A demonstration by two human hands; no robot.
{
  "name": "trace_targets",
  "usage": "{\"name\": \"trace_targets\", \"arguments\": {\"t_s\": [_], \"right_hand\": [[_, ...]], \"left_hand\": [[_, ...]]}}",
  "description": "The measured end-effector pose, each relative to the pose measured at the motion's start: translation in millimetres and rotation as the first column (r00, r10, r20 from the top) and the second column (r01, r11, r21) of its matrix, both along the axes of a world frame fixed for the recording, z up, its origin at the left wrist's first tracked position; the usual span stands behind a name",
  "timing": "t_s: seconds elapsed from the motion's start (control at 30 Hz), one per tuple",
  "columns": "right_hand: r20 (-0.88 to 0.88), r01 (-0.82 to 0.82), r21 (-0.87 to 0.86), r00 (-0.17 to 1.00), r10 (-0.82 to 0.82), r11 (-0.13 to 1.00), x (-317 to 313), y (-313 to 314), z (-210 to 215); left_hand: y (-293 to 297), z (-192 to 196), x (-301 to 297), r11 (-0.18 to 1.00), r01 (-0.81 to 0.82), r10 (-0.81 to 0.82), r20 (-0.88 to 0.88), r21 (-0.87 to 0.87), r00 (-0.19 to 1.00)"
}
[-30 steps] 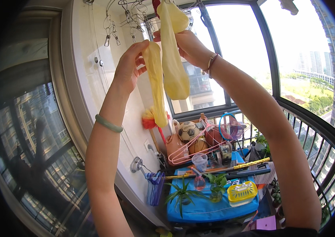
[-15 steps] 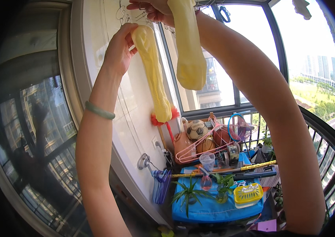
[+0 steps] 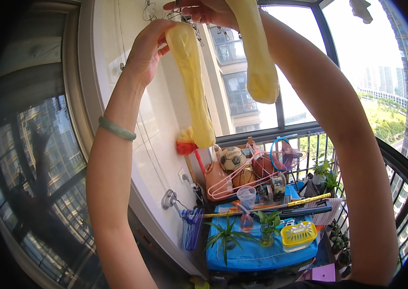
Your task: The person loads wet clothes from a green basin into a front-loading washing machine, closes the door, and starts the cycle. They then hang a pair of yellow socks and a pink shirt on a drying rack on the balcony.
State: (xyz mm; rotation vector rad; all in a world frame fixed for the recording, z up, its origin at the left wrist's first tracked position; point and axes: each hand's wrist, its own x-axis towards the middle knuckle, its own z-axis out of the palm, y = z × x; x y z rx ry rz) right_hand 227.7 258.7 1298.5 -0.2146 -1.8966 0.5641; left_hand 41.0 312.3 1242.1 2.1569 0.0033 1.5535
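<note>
A long yellow sock [image 3: 192, 82] dangles from my left hand [image 3: 150, 50], its upper end pinched between thumb and fingers. Higher up, at the top edge of the view, my right hand [image 3: 211, 13] has its fingers closed around a small metal clip [image 3: 177, 6] among the wire clips of a hanging rack. Another yellow sock [image 3: 260, 62] hangs in front of my right wrist; its upper end is out of view. More wire clips [image 3: 150, 12] dangle just above my left hand. A green bangle [image 3: 117, 129] circles my left forearm.
Below stands a table-high surface under a blue cover [image 3: 261, 253], bearing potted plants, a yellow soap dish [image 3: 298, 234] and poles. Behind are balls [image 3: 233, 160] and pink hangers [image 3: 233, 185]. Purple hangers [image 3: 191, 229] hang by the left wall; windows and a railing lie right.
The view has shifted slightly. My left hand and its sock are a little higher, while the second sock has swung to the right. Both hands keep their grip.
</note>
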Motion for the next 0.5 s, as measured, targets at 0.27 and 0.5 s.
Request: {"name": "trace_targets", "arguments": {"t_s": [0.27, 0.5], "right_hand": [[-0.088, 0.099, -0.035, 0.991, -0.102, 0.994, 6.5, 6.9, 1.6], [-0.136, -0.055, -0.042, 0.99, 0.049, 0.998, 10.8, 6.1, -3.6]], "left_hand": [[-9.2, 7.6, 13.3, 0.992, -0.016, 0.016, 0.002, 0.122, 1.0], [-12.1, 11.3, 17.6, 0.984, -0.013, 0.022, -0.044, 0.18, 0.999]]}}
